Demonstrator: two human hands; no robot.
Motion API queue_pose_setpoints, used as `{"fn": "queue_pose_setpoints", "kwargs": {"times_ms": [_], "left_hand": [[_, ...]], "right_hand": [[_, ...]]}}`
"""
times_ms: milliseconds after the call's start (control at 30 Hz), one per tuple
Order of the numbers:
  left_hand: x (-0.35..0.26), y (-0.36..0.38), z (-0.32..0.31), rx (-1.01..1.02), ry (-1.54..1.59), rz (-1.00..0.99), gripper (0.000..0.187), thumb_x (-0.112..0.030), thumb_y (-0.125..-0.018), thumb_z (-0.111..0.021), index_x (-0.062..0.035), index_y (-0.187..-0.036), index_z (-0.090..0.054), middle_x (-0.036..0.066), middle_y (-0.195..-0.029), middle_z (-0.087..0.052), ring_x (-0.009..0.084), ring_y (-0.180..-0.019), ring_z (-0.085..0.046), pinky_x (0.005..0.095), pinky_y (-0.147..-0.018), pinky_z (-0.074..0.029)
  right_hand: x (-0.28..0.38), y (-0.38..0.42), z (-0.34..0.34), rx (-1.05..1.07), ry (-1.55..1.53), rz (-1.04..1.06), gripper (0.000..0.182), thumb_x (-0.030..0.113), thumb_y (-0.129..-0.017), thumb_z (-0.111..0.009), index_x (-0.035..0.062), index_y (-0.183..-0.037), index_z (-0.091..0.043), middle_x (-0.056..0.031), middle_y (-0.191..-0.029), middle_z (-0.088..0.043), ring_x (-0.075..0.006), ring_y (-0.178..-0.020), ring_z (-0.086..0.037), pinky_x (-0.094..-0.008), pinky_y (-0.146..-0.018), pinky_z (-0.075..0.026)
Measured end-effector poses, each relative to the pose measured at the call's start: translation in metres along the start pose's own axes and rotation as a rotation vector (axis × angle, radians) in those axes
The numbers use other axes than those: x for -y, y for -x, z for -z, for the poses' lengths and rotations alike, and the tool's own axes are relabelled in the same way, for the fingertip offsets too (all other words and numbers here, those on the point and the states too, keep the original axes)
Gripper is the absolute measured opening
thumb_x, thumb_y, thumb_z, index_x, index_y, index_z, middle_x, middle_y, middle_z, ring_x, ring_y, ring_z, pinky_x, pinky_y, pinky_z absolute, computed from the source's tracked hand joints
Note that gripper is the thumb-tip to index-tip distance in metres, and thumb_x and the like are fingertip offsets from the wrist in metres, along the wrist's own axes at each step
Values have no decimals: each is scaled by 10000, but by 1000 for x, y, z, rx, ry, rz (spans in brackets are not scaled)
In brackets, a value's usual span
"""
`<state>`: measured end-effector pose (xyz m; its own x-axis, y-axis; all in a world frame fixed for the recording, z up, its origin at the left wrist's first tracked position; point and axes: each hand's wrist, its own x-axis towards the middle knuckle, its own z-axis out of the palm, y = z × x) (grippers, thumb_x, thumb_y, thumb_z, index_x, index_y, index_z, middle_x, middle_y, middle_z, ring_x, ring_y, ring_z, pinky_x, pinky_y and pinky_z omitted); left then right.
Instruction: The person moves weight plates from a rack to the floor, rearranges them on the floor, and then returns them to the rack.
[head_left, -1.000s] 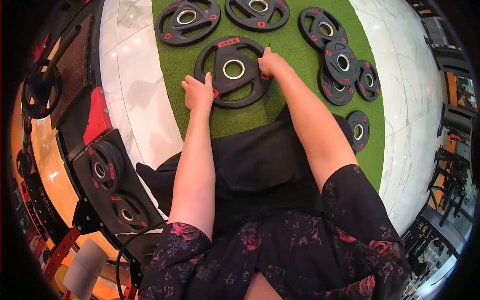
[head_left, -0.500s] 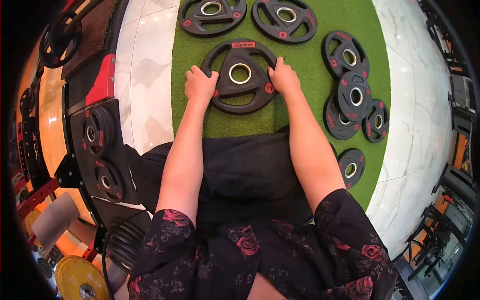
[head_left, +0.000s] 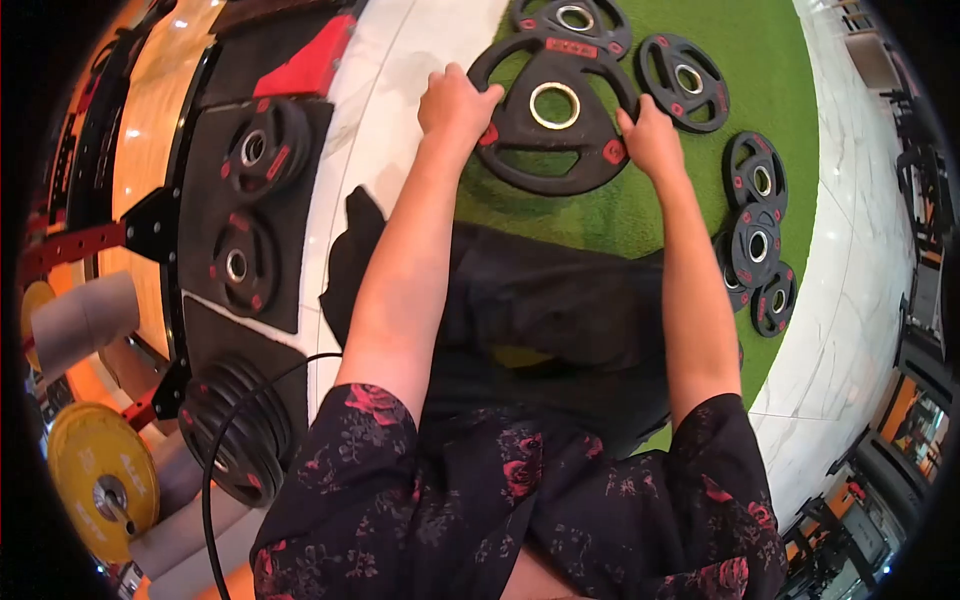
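A large black weight plate [head_left: 556,143] with three grip openings, red labels and a metal centre ring is held between my two hands. My left hand [head_left: 455,108] is closed round the left side of its rim, and my right hand [head_left: 652,142] grips the right side. The plate looks raised and tilted over the green turf [head_left: 640,220]. Its upper edge covers part of another black plate [head_left: 548,22] behind it. A similar plate [head_left: 690,98] lies just beyond my right hand. Most of my fingers are hidden under the rim.
Several smaller plates [head_left: 740,240] overlap on the turf at right. To the left, more plates [head_left: 285,150] lie on a black mat [head_left: 210,190]. A row of dark plates [head_left: 240,440], a yellow plate [head_left: 80,470] and a black cable [head_left: 208,500] are at lower left.
The held plate appears lifted from the turf and now overlaps the plate behind it. My view has turned, so the left mat shows more and everything sits further right.
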<state>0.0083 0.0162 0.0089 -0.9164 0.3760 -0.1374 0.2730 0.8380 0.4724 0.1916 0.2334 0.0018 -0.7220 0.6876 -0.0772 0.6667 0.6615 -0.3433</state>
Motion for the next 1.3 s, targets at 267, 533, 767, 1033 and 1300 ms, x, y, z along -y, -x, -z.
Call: {"fn": "queue_pose_setpoints", "kwargs": {"times_ms": [267,533,767,1033,1300], "left_hand": [[98,-10,135,-303,10,-85,621,-508,-769,-780,41,-1048,-699,261,-1046,-729,401,-1025,-705,485,-898,-547],[280,42,263,-420,-124,187,641,-568,-747,-769,23,-992,-723,243,-975,-738,393,-973,-718,459,-856,-548],[454,114,281,-408,-203,498,646,-523,-784,-766,32,-1109,-710,245,-1116,-725,398,-1103,-684,471,-950,-529],[547,158,239,-374,-125,688,663,-489,-769,-800,49,-1142,-695,229,-1092,-733,368,-1077,-699,451,-938,-535],[575,138,215,-399,-129,698,666,-499,-784,-804,58,-1133,-693,212,-1023,-741,360,-1017,-712,444,-914,-538]], "right_hand": [[148,-6,23,-46,26,236,498,457,-967,-617,-6,-1148,-591,-305,-1133,-690,-486,-1075,-657,-548,-930,-519],[362,41,-40,218,-90,436,472,394,-950,-615,-18,-1179,-610,-300,-1139,-697,-439,-1087,-686,-515,-935,-547],[484,137,-140,342,-153,597,340,256,-941,-599,-19,-1140,-598,-245,-1141,-703,-411,-1039,-715,-500,-904,-571],[516,173,-234,521,-175,691,323,281,-985,-615,-24,-1072,-555,-243,-1024,-721,-428,-977,-718,-499,-860,-589],[530,161,-266,512,-149,724,195,86,-951,-552,-45,-1094,-573,-272,-1058,-727,-410,-996,-732,-471,-841,-604]]}}
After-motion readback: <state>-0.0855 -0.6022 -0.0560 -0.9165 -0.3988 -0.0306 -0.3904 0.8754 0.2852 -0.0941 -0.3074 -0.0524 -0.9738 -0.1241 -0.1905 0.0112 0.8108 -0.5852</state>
